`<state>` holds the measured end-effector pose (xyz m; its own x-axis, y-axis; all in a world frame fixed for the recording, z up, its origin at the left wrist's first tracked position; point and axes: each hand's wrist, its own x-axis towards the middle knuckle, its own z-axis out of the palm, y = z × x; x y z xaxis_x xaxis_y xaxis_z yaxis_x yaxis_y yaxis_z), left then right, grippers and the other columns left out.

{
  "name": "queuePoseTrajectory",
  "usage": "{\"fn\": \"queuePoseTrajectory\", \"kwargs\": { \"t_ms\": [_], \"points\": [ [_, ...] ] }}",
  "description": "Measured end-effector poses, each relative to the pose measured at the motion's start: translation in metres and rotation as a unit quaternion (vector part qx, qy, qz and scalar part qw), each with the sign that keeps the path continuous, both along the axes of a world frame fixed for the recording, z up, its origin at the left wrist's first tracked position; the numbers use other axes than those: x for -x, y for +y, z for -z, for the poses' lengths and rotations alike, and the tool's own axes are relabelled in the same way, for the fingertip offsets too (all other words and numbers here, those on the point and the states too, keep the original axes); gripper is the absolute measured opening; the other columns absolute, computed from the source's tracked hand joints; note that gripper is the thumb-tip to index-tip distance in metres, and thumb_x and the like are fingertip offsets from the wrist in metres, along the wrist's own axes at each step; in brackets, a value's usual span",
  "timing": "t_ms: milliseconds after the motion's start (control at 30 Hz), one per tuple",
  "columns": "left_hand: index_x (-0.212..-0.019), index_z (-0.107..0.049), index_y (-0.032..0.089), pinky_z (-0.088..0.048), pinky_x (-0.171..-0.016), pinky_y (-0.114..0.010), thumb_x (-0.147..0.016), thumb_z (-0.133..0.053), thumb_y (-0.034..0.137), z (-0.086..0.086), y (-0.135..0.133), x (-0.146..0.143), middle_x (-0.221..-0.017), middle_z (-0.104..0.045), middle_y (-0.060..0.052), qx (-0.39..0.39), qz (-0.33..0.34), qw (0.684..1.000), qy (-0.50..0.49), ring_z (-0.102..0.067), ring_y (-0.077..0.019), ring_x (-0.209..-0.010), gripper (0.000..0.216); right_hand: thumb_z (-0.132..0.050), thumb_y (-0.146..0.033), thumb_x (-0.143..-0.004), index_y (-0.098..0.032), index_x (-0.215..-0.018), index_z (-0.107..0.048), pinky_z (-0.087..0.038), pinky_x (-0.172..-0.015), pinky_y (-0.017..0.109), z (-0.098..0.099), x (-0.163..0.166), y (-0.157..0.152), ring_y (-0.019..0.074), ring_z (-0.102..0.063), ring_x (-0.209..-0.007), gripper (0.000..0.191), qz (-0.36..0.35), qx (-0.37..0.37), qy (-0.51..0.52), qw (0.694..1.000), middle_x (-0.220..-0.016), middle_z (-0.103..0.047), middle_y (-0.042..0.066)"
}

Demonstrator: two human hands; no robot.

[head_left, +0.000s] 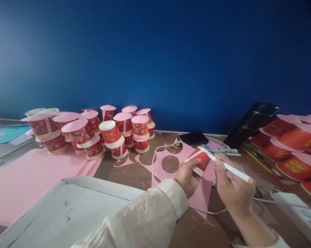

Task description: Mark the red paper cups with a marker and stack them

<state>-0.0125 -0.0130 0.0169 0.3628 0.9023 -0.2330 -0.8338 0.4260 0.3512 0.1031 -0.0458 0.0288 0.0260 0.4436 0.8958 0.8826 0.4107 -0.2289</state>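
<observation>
My left hand (188, 175) is wrapped round a red paper cup (203, 162), tilted with its white rim low and its narrow base toward the upper right. Between the fingers of my right hand (234, 187) is a white pen (235, 171) with an orange end. Its tip is at the edge of the cup's base; whether it is a marker or a glue pen I cannot tell. Beneath both hands lies a pink paper sheet (159, 163) with round holes cut in it.
Red cups (92, 151) topped with pink paper discs stand stacked at the left, and more cups (294, 168) at the right. A white box lid (93, 210) lies front left. A phone (194, 138), a black box (250, 122), cables and a power strip (300, 210) lie around.
</observation>
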Motion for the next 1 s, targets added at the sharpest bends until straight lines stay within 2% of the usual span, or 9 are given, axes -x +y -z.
{"fn": "queuePoseTrajectory", "kwargs": {
  "t_ms": [267,567,867,1000],
  "points": [
    [-0.086,-0.079,0.010,-0.050,-0.091,-0.029,-0.063,-0.080,0.011,-0.0057,-0.0016,0.0022,-0.085,-0.076,-0.008,0.003,0.007,1.000,-0.001,-0.068,-0.0180,-0.082,0.024,-0.057,-0.027,-0.101,-0.018,-0.105,-0.074,-0.058,-0.085,0.034,-0.0016,-0.0015,-0.0003,0.0235,-0.073,-0.092,0.020,0.006,0.016,-0.016,1.000,-0.098,-0.076,0.009],
    [-0.079,-0.075,0.014,-0.050,-0.094,-0.031,-0.060,-0.084,0.012,-0.0038,-0.0016,0.0014,-0.080,-0.073,-0.005,0.016,-0.001,1.000,0.009,-0.068,-0.0181,-0.083,0.021,-0.057,-0.030,-0.101,-0.019,-0.103,-0.075,-0.057,-0.085,0.032,0.0013,-0.0008,-0.0018,0.0234,-0.074,-0.091,0.021,0.036,0.025,-0.016,0.999,-0.097,-0.076,0.008],
    [-0.073,-0.073,0.014,-0.049,-0.087,-0.029,-0.057,-0.084,0.013,-0.0016,-0.0007,0.0003,-0.075,-0.070,-0.004,0.020,-0.011,1.000,0.009,-0.065,-0.0163,-0.077,0.019,-0.057,-0.032,-0.102,-0.017,-0.103,-0.075,-0.056,-0.080,0.030,0.0044,-0.0017,0.0005,0.0222,-0.073,-0.089,0.023,0.033,0.017,-0.029,0.999,-0.095,-0.076,0.009],
    [-0.072,-0.073,0.014,-0.049,-0.088,-0.029,-0.057,-0.084,0.013,-0.0021,-0.0013,0.0005,-0.074,-0.069,-0.004,0.020,-0.013,1.000,0.006,-0.065,-0.0166,-0.078,0.019,-0.058,-0.030,-0.102,-0.015,-0.103,-0.074,-0.055,-0.079,0.028,0.0054,-0.0017,0.0013,0.0214,-0.073,-0.089,0.022,0.030,0.009,-0.033,0.999,-0.094,-0.076,0.008]
  ]
}}
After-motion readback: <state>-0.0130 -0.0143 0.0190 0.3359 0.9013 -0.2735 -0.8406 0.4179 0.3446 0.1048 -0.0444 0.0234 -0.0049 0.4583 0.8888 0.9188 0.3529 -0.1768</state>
